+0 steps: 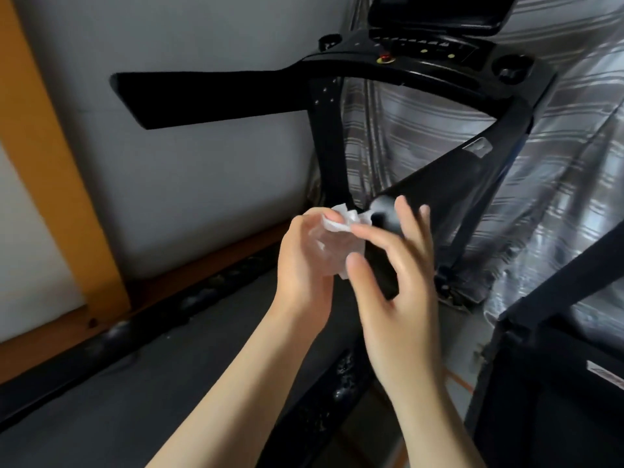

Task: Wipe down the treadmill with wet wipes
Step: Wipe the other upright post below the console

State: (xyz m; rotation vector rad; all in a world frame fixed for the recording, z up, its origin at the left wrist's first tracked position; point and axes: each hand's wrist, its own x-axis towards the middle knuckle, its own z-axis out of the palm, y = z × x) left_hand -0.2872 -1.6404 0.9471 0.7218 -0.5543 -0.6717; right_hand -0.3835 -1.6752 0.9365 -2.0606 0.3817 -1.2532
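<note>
**A:** Grey wall (202, 197), striped sheeting (574, 146) behind. First item?

**B:** Wet wipe (342, 220): white, crumpled, half out of what looks like a clear wrapper (322, 244). Located just before the near end of the treadmill (326, 146) right handrail (449, 184). Left hand (304, 265) curled round both. Right hand (398, 275) spread, forefinger tip on the wipe, thumb just under; no firm pinch visible.

**A:** Handling?

**B:** Advised: pinch a free corner, draw it clear, open it flat before wiping. Beyond the handrail's far end: console (422, 49), black, glossy.
</note>
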